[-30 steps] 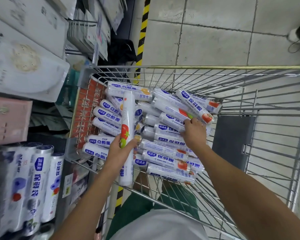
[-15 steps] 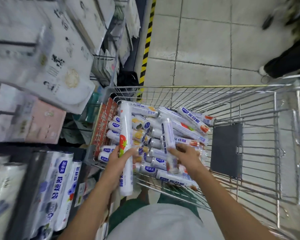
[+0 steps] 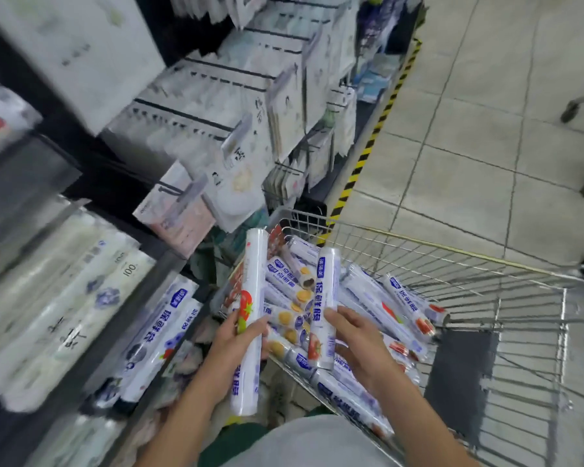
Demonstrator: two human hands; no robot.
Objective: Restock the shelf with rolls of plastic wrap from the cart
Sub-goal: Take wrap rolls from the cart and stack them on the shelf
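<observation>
L hand [image 3: 236, 342] clasped a white printed plastic-wrap roll [image 3: 252, 298], R hand [image 3: 358, 338] a second roll [image 3: 326, 291]; slick film probably risked slipping into silver wire cart [image 3: 452, 250].

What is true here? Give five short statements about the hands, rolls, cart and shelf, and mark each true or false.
1. Both hands hold a roll. True: the left hand grips the left roll, the right hand the right roll.
2. The cart is empty. False: a pile of rolls lies in it.
3. The shelf is on the person's left. True.
4. The right roll lies flat on the pile. False: it is held near upright above it.
5. The floor is carpeted. False: it has tiles.
</observation>
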